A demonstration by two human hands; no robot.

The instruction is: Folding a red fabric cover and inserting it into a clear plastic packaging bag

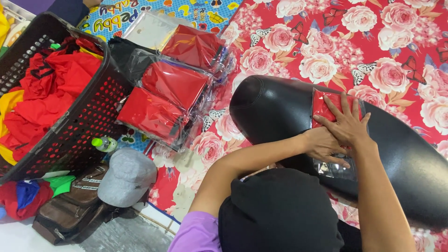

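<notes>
A red folded garment in a clear plastic bag (326, 105) lies on a black padded cushion (270, 107). My right hand (346, 124) rests flat on the bag with its fingers spread, pressing it down. My left hand (321, 146) lies just below and partly under the right wrist, fingers stretched over the bag's clear lower end. My left arm comes out of a purple sleeve (196, 233).
Several bagged red garments (172, 93) are stacked to the left beside a black perforated basket (79, 130) of loose red and yellow clothes. A grey cap (126, 177), a brown bag (70, 210) and a small green-capped bottle (103, 143) lie nearby. A red floral mat (373, 37) covers the floor.
</notes>
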